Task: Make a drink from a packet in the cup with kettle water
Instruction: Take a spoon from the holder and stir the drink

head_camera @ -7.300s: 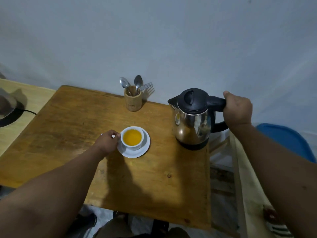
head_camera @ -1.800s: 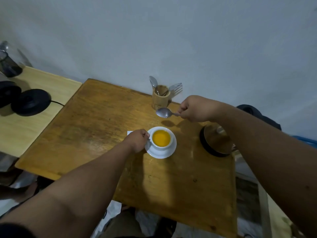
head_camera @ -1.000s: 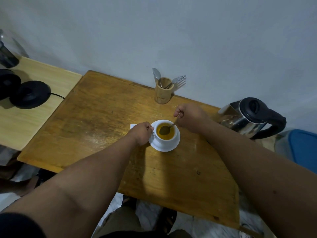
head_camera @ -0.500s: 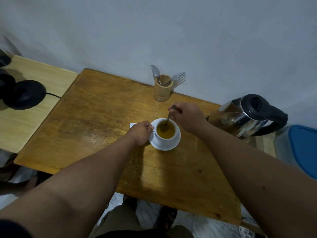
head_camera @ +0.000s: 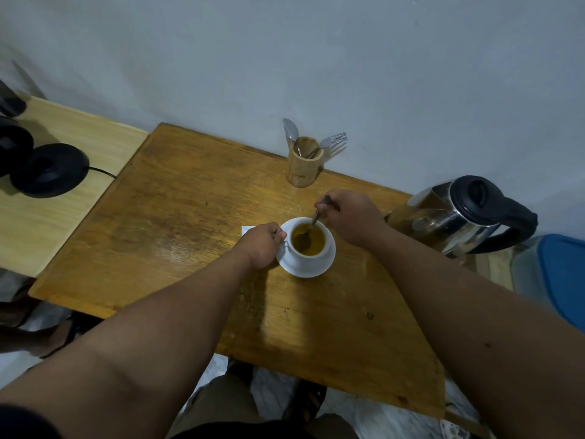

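While right hand (head_camera: 349, 217) grips spoon (head_camera: 311, 226) in cup (head_camera: 308, 245), left hand (head_camera: 264, 245) pinching its handle, kettle (head_camera: 456, 213) right, utensil holder (head_camera: 304, 161) behind

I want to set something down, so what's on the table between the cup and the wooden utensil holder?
In the head view, the right hand gripping the spoon hovers between the cup and the utensil holder; beneath it the table looks bare.

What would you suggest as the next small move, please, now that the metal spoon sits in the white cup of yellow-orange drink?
Probably keep circling the metal spoon gently. The right hand grips its handle with the bowl sunk in the yellow-orange drink, and the left hand steadies the white cup on its white saucer, so the mix looks mid-stir.
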